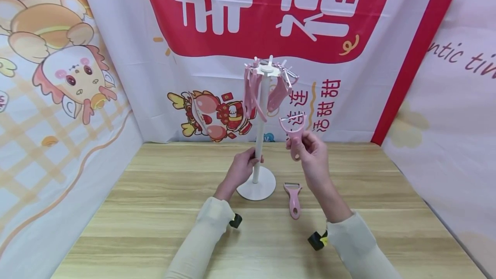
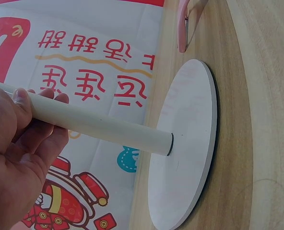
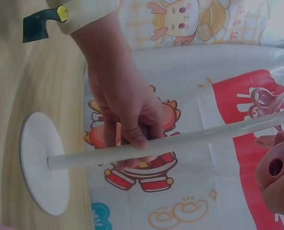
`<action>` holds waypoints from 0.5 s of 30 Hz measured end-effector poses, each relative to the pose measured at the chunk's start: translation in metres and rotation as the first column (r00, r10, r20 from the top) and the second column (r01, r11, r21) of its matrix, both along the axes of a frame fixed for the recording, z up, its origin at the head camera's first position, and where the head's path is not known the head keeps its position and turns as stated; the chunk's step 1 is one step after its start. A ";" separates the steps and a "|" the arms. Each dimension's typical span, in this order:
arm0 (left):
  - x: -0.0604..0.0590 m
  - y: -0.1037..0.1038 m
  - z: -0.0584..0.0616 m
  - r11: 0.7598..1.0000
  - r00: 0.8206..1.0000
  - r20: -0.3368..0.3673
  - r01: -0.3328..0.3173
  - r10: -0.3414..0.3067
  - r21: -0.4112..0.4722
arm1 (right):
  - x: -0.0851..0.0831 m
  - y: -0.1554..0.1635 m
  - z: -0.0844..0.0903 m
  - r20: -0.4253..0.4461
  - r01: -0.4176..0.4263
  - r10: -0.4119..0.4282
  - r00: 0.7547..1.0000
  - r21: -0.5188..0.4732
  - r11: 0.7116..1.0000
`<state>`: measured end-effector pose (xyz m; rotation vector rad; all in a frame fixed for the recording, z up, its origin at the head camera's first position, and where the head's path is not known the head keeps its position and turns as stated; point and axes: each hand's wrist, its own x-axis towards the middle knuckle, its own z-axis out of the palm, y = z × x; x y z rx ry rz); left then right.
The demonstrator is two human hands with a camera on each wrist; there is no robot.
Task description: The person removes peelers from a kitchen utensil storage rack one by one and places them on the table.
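Note:
A white stand [image 1: 260,130] with a slim pole and round base [image 2: 185,148] stands upright on the table. My left hand [image 1: 242,168] grips the lower pole, its fingers curled round it. Several pink peelers [image 1: 253,87] hang from the hooks at the top. To the right of the pole, my right hand [image 1: 315,157] holds a pink peeler [image 1: 296,134] by its handle, blade end up, below hook height. Another pink peeler [image 1: 294,203] lies on the table right of the base, blade end away from me.
The wooden table [image 1: 162,227] meets a printed cloth [image 1: 217,72] at the back. More patterned cloth [image 1: 58,111] rises on the left and on the right. A small black wrist camera [image 1: 317,241] sits under each sleeve.

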<state>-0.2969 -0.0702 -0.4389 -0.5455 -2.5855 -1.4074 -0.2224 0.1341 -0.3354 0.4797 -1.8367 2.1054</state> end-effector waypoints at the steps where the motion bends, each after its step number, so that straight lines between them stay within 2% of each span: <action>1: 0.000 0.000 0.000 1.000 1.000 0.000 0.000 0.000 -0.001 | 0.000 0.000 -0.001 0.009 0.002 -0.002 1.000 0.003 1.000; 6: 0.000 0.000 0.001 1.000 1.000 0.013 -0.003 0.003 0.000 | 0.000 0.002 -0.006 0.041 0.004 -0.006 0.999 0.033 0.999; 15: 0.001 0.000 0.001 1.000 1.000 -0.014 0.001 -0.001 -0.015 | 0.001 0.005 -0.017 0.085 0.019 -0.024 0.996 0.065 0.998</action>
